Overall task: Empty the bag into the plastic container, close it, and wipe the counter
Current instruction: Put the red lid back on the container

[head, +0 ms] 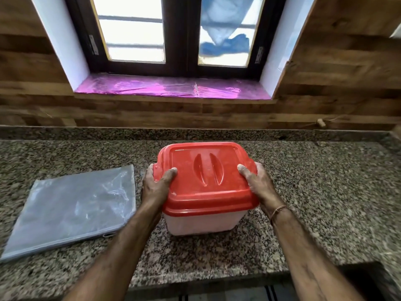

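Observation:
A translucent white plastic container (202, 223) stands on the speckled granite counter (325, 192) in the middle of the view. Its red lid (206, 170) sits on top, with two curved ridges at its centre. My left hand (157, 184) grips the lid's left edge, thumb on top. Gripping the right edge the same way is my right hand (257, 183). A flat, greyish clear zip bag (71, 209) lies on the counter to the left, apart from the container, and looks empty.
A wood-panelled wall with a window (173, 33) and a purple-lined sill (173, 88) rises behind the counter. The counter's front edge runs just below my forearms, with a step back at the lower right.

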`<action>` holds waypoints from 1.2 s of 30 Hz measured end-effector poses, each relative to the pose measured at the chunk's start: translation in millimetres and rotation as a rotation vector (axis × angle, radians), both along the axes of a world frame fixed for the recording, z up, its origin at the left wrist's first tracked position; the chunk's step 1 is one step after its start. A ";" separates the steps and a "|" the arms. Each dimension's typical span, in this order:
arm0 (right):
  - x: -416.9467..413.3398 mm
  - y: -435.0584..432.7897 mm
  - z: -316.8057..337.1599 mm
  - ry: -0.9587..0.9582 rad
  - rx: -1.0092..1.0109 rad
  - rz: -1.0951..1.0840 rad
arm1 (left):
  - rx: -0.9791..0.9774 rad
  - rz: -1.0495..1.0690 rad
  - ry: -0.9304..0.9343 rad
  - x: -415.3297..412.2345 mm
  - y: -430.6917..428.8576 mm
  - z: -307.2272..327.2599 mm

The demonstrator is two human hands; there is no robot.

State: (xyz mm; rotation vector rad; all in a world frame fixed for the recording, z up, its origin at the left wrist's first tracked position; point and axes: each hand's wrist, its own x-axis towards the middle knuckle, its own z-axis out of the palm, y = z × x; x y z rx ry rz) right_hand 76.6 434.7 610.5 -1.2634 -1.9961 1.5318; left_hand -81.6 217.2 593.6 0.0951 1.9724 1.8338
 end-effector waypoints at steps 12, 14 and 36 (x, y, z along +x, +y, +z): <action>-2.3 -3.9 -10.1 -0.059 0.110 -0.226 | -0.213 0.149 0.167 5.0 -1.8 3.7; -1.6 -3.8 -11.2 -0.019 0.083 -0.222 | -0.244 0.132 0.203 6.8 -1.3 7.0; 0.6 0.7 4.9 -0.337 0.368 0.059 | -0.293 0.003 0.388 7.0 2.0 0.9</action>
